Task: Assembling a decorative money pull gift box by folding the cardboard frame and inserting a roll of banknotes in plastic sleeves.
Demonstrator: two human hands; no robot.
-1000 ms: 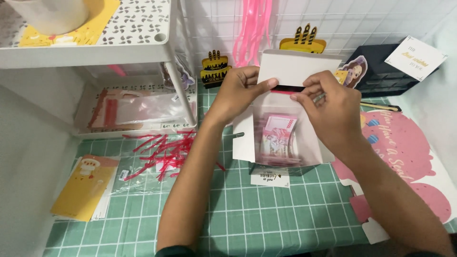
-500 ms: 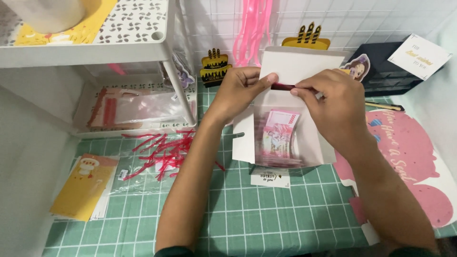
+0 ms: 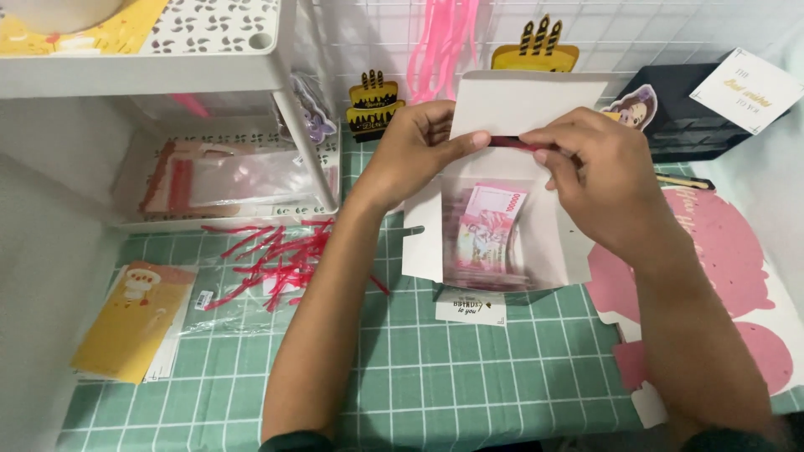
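Note:
A clear plastic sleeve lies on a white folded card on the green grid mat. Inside the sleeve is a stack of pink banknotes. My left hand and my right hand both pinch the sleeve's top edge, where a thin red strip runs between my fingertips. A small white printed card peeks out below the sleeve.
Loose red strips lie in a pile left of my arm. A yellow packet is at the mat's left. A white shelf holds clear bags underneath. Pink cut-out sheet, cake toppers and a black box stand behind.
The sleeve's top edge has risen a little with both hands. My right hand's fingers have slid along the red strip; the left hand keeps its pinch.

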